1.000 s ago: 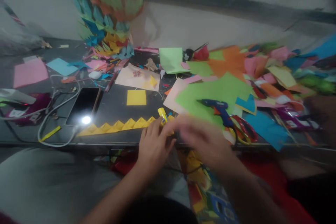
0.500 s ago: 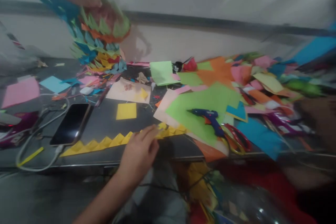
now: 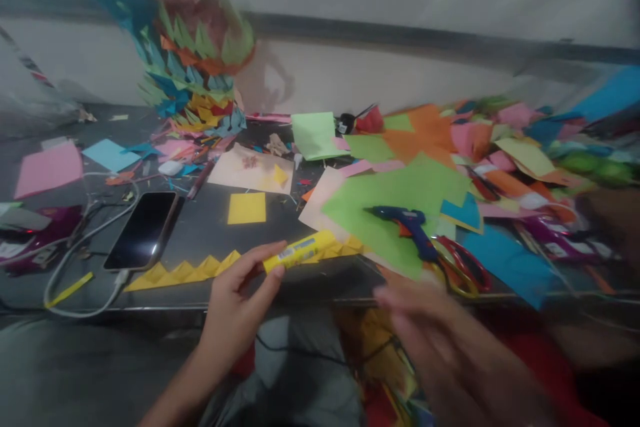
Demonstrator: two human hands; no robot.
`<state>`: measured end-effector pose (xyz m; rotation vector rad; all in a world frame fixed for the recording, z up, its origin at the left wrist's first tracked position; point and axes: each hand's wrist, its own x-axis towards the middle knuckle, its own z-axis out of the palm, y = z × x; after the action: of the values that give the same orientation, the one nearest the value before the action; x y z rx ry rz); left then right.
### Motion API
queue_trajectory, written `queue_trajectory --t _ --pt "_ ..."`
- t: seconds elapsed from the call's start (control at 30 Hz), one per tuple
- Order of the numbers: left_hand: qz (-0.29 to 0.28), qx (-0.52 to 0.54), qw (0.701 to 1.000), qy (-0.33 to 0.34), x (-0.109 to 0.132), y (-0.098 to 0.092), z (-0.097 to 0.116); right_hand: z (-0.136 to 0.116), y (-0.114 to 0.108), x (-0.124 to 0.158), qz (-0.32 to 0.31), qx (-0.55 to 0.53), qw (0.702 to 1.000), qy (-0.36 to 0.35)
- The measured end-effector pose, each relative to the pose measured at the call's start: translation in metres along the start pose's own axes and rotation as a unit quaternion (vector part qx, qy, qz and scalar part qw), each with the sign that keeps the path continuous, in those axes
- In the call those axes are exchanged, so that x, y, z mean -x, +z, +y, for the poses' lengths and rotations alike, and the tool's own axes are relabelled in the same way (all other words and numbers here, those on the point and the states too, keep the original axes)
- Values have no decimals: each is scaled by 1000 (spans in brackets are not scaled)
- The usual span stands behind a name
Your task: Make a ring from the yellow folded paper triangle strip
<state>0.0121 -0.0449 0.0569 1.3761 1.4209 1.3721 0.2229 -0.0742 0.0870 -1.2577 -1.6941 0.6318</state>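
Note:
My left hand [image 3: 240, 300] pinches a yellow glue stick [image 3: 303, 249] by its left end, thumb below and fingers above. The stick is tilted, its right end higher. Behind it, a strip of folded yellow paper points [image 3: 187, 272] lies along the table's front edge, partly hidden by my hand and the stick. At lower right, my right hand [image 3: 435, 337] is blurred by motion, its fingers stretched toward the left with nothing visible in them. It is near the front edge, below a blue glue gun [image 3: 407, 221] and red-and-yellow-handled scissors [image 3: 460, 267].
A phone [image 3: 143, 230] with a white cable lies at left. A yellow square of paper [image 3: 247, 208] sits mid-table, large green paper [image 3: 360, 197] right of it. A tall folded-paper model [image 3: 200, 73] stands at the back left. Coloured paper scraps [image 3: 525, 153] heap at right.
My left hand, which was down on the yellow strip, has lifted and now grips the yellow glue stick. My right hand has come into view from the lower right.

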Motion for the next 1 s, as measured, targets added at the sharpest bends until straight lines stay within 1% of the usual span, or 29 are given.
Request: queue_trajectory --t 0.03,0.07,0.1,0.13,0.23,0.3,0.37,0.43,0.53,0.6,0.77,0.87,1.0 --pt "3 7 1000 2 2 0 2 5 11 -6 42 -25 998 30" --pt "3 13 1000 6 3 0 4 11 22 -12 58 -59 995 58" --pt "3 16 1000 11 4 -1 6 17 31 -17 53 -92 992 73" --pt "2 19 1000 18 6 -1 7 23 40 -22 47 -121 989 74" --pt "5 11 999 48 10 -2 8 33 57 -31 3 -189 980 60" --pt "16 -8 997 76 11 -4 7 32 62 -34 -21 -227 971 79" --pt "23 -28 994 104 13 -5 5 27 65 -36 -37 -245 961 120" --pt "25 -38 991 127 14 -5 3 22 66 -36 -39 -233 959 154" --pt "29 -49 988 140 14 -6 0 17 63 -34 -20 -181 970 163" --pt "31 -61 987 147 14 -6 -1 15 59 -31 -11 -153 977 151" --pt "37 -60 987 142 13 -6 -2 8 51 -25 -62 -101 987 104" --pt "44 -45 989 131 12 -6 -2 -4 48 -23 -59 -47 996 37" --pt "48 -33 991 125 12 -6 -6 -20 40 -21 -45 -18 996 -72"
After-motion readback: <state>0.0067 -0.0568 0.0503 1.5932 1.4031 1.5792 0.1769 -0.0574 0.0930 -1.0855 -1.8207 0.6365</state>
